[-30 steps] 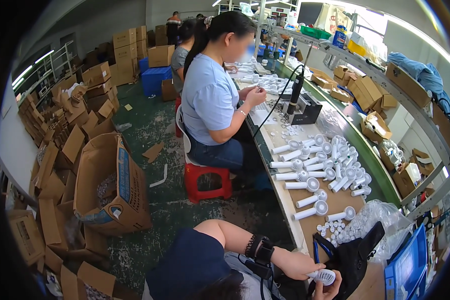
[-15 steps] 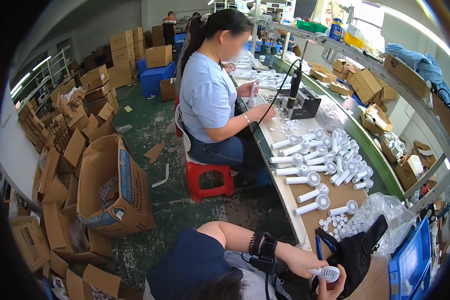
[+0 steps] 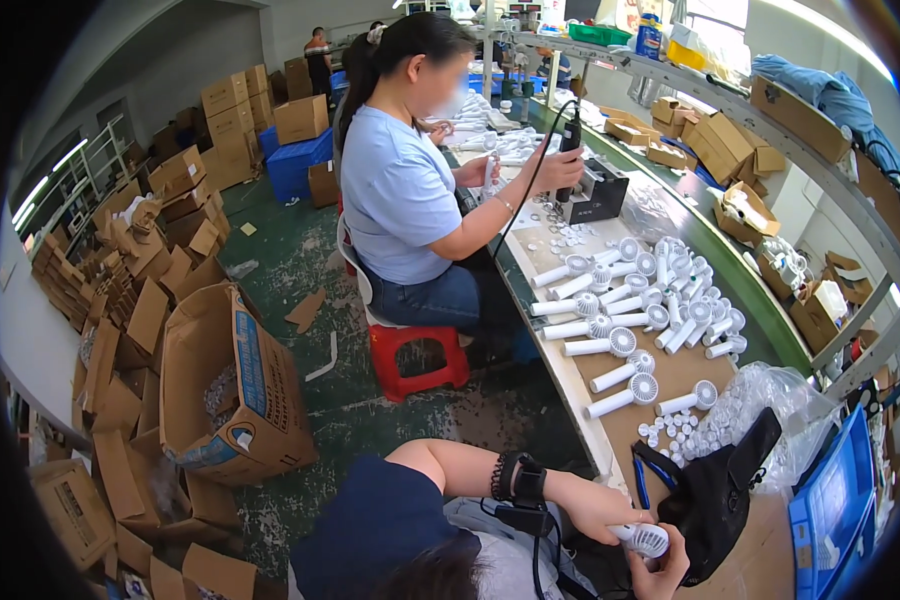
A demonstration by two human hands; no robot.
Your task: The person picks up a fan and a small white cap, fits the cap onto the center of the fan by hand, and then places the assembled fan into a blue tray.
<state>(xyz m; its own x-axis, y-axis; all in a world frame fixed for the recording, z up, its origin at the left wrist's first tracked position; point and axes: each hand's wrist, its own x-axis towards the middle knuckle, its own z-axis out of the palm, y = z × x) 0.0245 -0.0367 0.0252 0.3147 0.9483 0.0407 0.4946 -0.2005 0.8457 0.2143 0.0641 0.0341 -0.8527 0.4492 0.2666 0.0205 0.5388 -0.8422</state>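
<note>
Near the bottom right, a white handheld fan (image 3: 646, 540) with a round slotted head is held between both my hands. My left hand (image 3: 610, 512) is closed round its handle, hiding most of it. My right hand (image 3: 662, 572) has its fingers bent against the edge of the fan head. A black bag or cloth (image 3: 725, 505) lies just beyond my hands. Blue-handled pliers (image 3: 642, 480) rest on the bench beside it.
Many white handheld fans (image 3: 620, 345) lie along the bench, with small clear round caps (image 3: 675, 432) and a plastic bag (image 3: 760, 405) nearby. A blue bin (image 3: 832, 500) stands at right. A co-worker (image 3: 400, 170) sits beyond, holding a black upright tool (image 3: 570, 150). Cartons (image 3: 235, 380) fill the left floor.
My view has shifted slightly. The fan has turned a little between my hands, its handle end showing differently. The co-worker's hand has risen from the bench and taken hold of the black tool.
</note>
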